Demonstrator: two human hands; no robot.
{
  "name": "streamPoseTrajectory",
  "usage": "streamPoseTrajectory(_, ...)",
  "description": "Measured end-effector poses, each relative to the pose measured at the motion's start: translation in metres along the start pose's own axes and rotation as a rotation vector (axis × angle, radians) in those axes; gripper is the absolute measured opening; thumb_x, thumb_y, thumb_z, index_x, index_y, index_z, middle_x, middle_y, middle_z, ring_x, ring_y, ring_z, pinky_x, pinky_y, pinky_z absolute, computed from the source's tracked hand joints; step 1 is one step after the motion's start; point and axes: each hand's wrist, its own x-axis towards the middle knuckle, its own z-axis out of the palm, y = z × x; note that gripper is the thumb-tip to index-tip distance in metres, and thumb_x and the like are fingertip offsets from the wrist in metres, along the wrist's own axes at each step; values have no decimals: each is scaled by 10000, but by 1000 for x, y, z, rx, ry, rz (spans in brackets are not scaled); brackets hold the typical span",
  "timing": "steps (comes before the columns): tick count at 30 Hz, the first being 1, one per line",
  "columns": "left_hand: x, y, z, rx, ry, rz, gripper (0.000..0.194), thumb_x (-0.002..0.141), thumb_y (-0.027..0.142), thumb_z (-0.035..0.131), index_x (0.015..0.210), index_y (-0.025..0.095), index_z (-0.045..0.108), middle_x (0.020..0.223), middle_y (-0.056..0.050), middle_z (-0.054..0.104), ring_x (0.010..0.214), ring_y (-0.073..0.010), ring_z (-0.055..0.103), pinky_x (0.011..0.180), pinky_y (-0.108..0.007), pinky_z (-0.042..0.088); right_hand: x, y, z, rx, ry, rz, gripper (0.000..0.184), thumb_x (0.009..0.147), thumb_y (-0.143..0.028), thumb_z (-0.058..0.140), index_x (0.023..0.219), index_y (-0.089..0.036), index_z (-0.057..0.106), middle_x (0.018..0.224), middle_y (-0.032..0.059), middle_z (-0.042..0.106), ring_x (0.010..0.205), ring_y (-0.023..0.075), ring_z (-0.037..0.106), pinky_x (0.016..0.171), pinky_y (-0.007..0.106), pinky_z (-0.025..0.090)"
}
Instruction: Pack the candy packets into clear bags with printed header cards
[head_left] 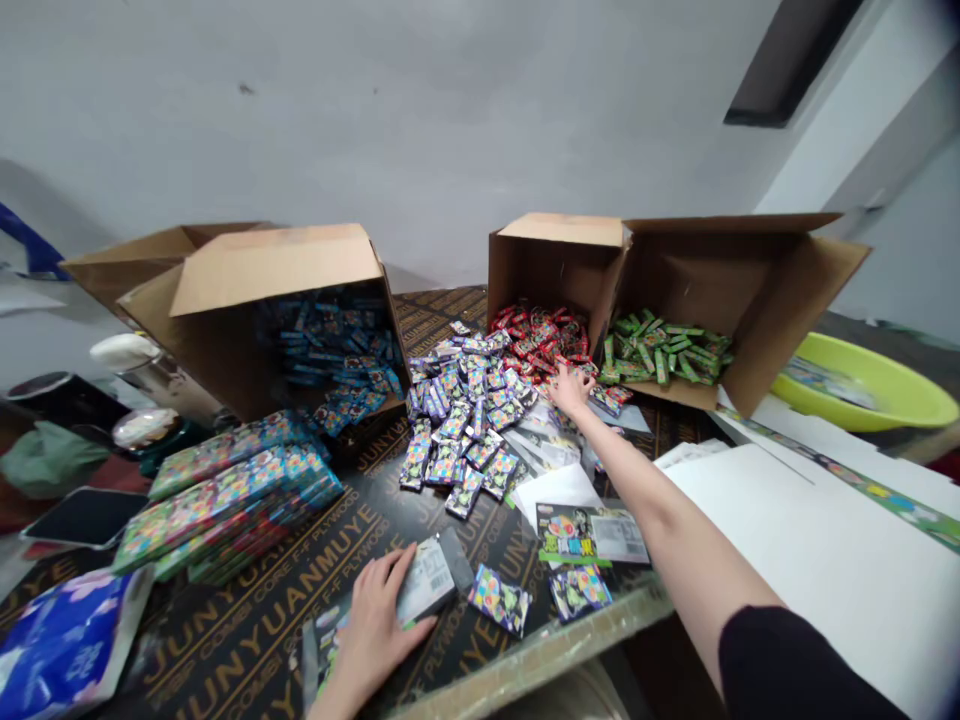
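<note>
My left hand [379, 625] lies with fingers spread over a clear printed plastic pouch [431, 580], pressing on it near the table's front edge. My right hand [572, 390] is stretched out to the heap of small red packets [544, 335], its fingers curled down on a red packet at the heap's front; the fingertips are partly hidden. Left of it spreads a pile of purple-and-black packets [457, 400]. Two loose purple packets [500, 600] lie near the front edge, below a flat printed pouch [592, 533].
Tipped cardboard boxes hold blue packets [330, 350] at left and green packets [664, 350] at right. Stacked filled pouches [232, 490], a phone [86, 517] and a blue tissue pack [71, 640] lie left. White sheets [810, 540] and a yellow-green basin [892, 390] are right.
</note>
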Motion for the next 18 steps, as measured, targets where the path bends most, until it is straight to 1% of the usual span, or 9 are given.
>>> streamPoseTrajectory(3,-1,0,1,4,1,-32,740,614,382,652,1301,239,416,1215,-85,503,1137,-293,442,998,-443,334,13,4,2,38,-7,60,469,732,-254,569,1162,-93,476,948,178,633,1137,337,369,918,516,130)
streamPoseTrajectory(6,-2,-1,3,-3,2,-58,738,609,375,656,1298,249,423,1223,-86,501,1144,-296,440,993,-439,345,16,2,-2,110,12,77,418,736,-273,541,1120,-111,502,968,167,613,1096,321,395,910,492,164)
streamPoseTrajectory(9,-1,-2,3,-25,-9,-57,730,616,367,655,1299,249,424,1226,-93,499,1147,-296,439,1002,-455,330,8,-3,-15,211,43,49,384,803,-350,415,1089,-112,510,1033,178,569,1048,306,422,872,444,250)
streamPoseTrajectory(11,2,4,-2,-44,-12,-48,739,600,375,674,1288,241,441,1230,-106,496,1159,-312,427,1024,-502,273,-10,-11,-24,295,9,-14,398,839,-412,329,1011,-124,544,957,147,579,952,271,473,801,377,327)
streamPoseTrajectory(13,7,20,-12,-86,12,-48,753,576,402,700,1271,232,464,1262,-124,473,1193,-336,391,1036,-554,199,-41,-24,-29,381,-103,-106,431,849,-476,301,860,-148,581,766,76,579,767,213,512,682,306,372)
streamPoseTrajectory(14,12,33,-19,-130,48,-56,747,578,418,702,1262,227,473,1294,-130,446,1216,-341,365,1036,-561,185,-62,-32,-29,417,-180,-152,444,839,-511,321,765,-160,583,659,36,548,662,182,501,616,279,372)
streamPoseTrajectory(16,22,61,-33,-297,61,-65,709,632,416,677,1276,220,453,1332,-126,416,1218,-308,376,1012,-497,275,-107,-49,-27,487,-374,-258,451,797,-556,413,600,-171,539,516,-22,446,517,131,434,513,243,336)
streamPoseTrajectory(17,28,74,-39,-407,65,-72,670,650,409,667,1260,215,469,1300,-120,456,1179,-289,425,986,-460,322,-129,-58,-25,529,-493,-328,456,784,-558,448,551,-171,509,484,-38,397,481,113,396,482,233,308)
streamPoseTrajectory(18,33,86,-44,-521,40,-83,613,666,399,658,1228,207,503,1221,-107,530,1109,-266,487,950,-420,366,-150,-66,-24,572,-621,-399,461,783,-551,464,525,-170,488,471,-47,366,466,101,368,467,229,284)
